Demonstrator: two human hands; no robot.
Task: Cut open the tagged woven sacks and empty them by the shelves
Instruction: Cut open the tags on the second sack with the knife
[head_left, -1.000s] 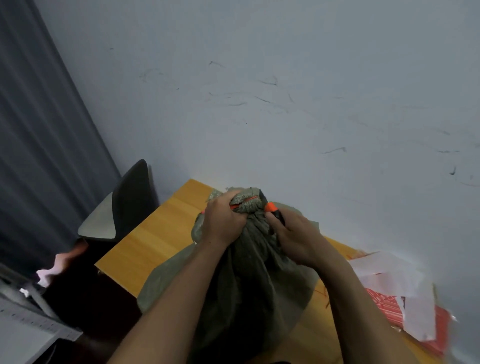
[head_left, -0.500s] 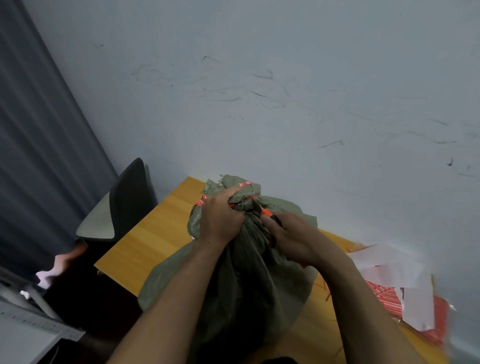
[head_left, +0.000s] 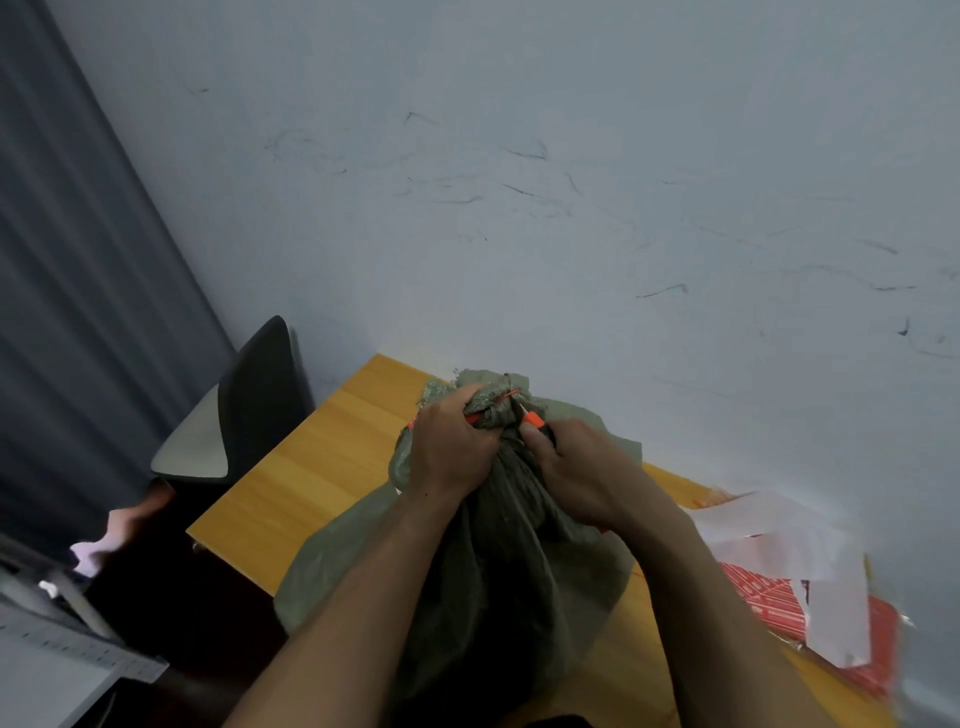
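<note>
You had the olive woven sack (head_left: 498, 582) upright at the middle of the wooden table (head_left: 311, 467). Its bulk covered the table's near edge, so how much of it sat on the top could not be told. Your left hand (head_left: 452, 441) was curled tight round the bunched neck, knuckles up, just below the red tie (head_left: 503, 397) that cinched the mouth. Your right hand (head_left: 576, 467) was closed round a cutter (head_left: 534, 419), thumb near its orange tip. The thin blade was angled up and touched the tie from the right side. The two hands sat close, parted only by the gathered cloth. The frayed mouth of the sack stood above the tie, near the marked pale wall (head_left: 571, 208). The table's far edge ran against that wall, which left no room behind the sack. To the left lay a bare stretch of tabletop out to the left edge and corner. A dark chair (head_left: 254, 395) stood just beside that edge, with a grey curtain (head_left: 78, 260) behind it. To the right, loose white and red papers (head_left: 795, 566) lay on the table along the wall, near your right forearm and apart from the sack. At lower left a grey metal rail (head_left: 78, 649) stood well apart from the table, with dark floor between them.
</note>
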